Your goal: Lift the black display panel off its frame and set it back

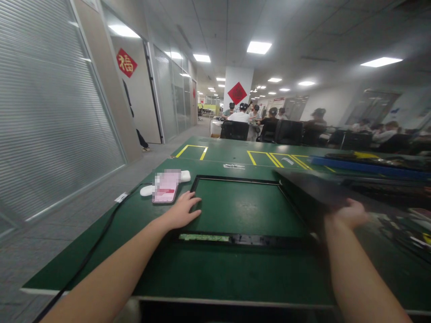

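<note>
From the head camera, the left hand [182, 211] lay flat and unclenched, palm down, on the left edge of a thin black rectangular frame [235, 179] that rested on the green table [215, 269]; the fingers [194, 201] spread over the frame's left bar and grasped nothing. The frame lay flat in the middle of the table, its opening showing the green surface beneath, and a narrow green circuit strip [204, 237] ran along its near bar. The right hand [352, 213] was at the frame's right side, closed around the lower edge of a dark flat panel [316, 188], which it held tilted up off the table, blurred by movement; the panel's near corner sat just beside the frame's right bar, though whether the two touched could not be told. Just beyond the left hand a phone in a pink case [165, 186] lay on the table, partly over a white oblong object [148, 190], and a black cable [101, 233] trailed from there down the left edge of the table. Yellow tape outlines [269, 158] marked the far part of the table, and a blue bar [363, 167] lay farther right. Beyond, several people sat in black chairs [289, 132] with their backs turned, and red diamond decorations [237, 93] hung on a pillar and the left wall.
</note>
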`<state>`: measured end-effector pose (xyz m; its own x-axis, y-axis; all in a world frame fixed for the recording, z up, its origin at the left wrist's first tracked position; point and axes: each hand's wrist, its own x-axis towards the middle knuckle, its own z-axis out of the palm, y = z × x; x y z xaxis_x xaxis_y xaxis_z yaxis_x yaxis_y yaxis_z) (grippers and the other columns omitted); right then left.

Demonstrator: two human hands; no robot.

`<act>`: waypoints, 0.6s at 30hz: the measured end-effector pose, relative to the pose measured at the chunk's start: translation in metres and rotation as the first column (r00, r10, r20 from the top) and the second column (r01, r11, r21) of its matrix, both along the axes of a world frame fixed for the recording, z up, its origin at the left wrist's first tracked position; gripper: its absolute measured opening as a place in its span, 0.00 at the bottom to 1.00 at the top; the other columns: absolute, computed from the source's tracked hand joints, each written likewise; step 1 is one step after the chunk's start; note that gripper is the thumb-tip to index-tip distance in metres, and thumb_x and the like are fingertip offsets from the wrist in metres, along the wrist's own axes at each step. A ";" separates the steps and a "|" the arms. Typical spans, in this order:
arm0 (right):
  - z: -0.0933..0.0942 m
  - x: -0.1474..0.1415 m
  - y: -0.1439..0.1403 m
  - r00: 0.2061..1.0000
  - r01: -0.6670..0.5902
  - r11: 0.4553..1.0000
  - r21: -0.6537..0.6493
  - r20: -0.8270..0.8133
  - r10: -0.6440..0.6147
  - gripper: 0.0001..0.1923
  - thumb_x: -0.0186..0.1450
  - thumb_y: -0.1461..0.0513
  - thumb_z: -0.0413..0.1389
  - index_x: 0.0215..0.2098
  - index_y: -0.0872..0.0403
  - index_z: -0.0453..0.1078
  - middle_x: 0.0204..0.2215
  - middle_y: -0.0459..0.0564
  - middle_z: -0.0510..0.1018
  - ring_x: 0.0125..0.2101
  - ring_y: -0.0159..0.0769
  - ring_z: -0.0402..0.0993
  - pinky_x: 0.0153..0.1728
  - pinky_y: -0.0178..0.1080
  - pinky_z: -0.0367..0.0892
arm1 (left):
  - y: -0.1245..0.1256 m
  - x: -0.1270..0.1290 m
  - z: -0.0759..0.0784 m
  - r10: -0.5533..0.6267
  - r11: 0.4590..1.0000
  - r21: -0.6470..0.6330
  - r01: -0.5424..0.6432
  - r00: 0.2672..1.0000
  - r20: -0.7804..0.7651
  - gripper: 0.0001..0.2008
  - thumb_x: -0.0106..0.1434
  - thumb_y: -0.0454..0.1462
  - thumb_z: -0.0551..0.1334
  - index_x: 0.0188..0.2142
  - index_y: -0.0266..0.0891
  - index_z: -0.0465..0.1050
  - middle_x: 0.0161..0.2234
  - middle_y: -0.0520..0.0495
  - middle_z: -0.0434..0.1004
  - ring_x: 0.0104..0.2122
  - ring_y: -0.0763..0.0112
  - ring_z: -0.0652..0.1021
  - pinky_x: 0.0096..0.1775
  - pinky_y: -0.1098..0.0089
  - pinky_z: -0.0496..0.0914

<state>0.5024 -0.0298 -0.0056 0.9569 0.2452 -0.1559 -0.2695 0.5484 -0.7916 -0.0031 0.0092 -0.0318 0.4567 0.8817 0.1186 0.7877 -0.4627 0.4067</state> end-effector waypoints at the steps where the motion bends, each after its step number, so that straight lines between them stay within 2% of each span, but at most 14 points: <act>1: 0.001 -0.004 -0.001 0.996 0.091 0.996 0.008 0.006 -0.091 0.13 0.49 0.68 0.49 0.33 0.49 0.58 0.41 0.47 0.73 0.33 0.32 0.74 0.21 0.30 0.68 | 0.000 0.000 0.000 -0.003 1.000 -0.004 0.003 1.000 -0.009 0.31 0.61 0.50 0.57 0.57 0.33 0.70 0.64 0.29 0.59 0.66 0.42 0.55 0.62 0.47 0.53; 3: 0.003 -0.009 -0.001 0.990 0.138 0.990 -0.012 -0.021 -0.138 0.12 0.48 0.70 0.50 0.30 0.50 0.59 0.36 0.47 0.73 0.33 0.33 0.75 0.24 0.33 0.71 | 0.000 0.000 0.001 -0.007 1.000 -0.008 0.007 1.000 -0.011 0.30 0.61 0.50 0.57 0.58 0.34 0.70 0.65 0.30 0.59 0.66 0.42 0.55 0.62 0.47 0.53; 5: 0.004 -0.012 -0.001 0.995 0.078 0.995 -0.058 -0.053 -0.082 0.12 0.47 0.70 0.51 0.29 0.52 0.60 0.35 0.46 0.73 0.32 0.34 0.75 0.28 0.36 0.72 | 0.000 -0.001 0.001 -0.008 1.000 -0.006 0.008 1.000 -0.005 0.30 0.61 0.51 0.57 0.57 0.35 0.70 0.65 0.31 0.59 0.66 0.42 0.55 0.62 0.46 0.54; 11: -0.002 -0.003 0.004 0.990 -0.044 0.991 -0.130 -0.138 0.026 0.12 0.48 0.72 0.52 0.30 0.53 0.63 0.39 0.46 0.74 0.31 0.32 0.75 0.29 0.40 0.72 | 0.000 -0.001 -0.001 -0.009 1.000 0.009 0.009 1.000 0.008 0.29 0.61 0.50 0.58 0.57 0.35 0.70 0.64 0.31 0.61 0.65 0.41 0.56 0.61 0.45 0.54; 18: -0.023 0.016 0.009 0.988 -0.083 0.982 -0.167 -0.146 0.059 0.12 0.49 0.72 0.52 0.31 0.54 0.62 0.40 0.49 0.73 0.30 0.31 0.73 0.29 0.40 0.71 | 0.001 -0.002 -0.002 -0.010 1.000 0.010 0.009 0.999 0.053 0.29 0.60 0.51 0.59 0.55 0.38 0.72 0.64 0.34 0.62 0.65 0.41 0.57 0.61 0.44 0.54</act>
<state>0.5184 -0.0207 -0.0286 0.9038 0.2697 -0.3324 -0.4173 0.3823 -0.8244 -0.0052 0.0104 -0.0339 0.4579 0.8760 0.1514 0.7609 -0.4743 0.4428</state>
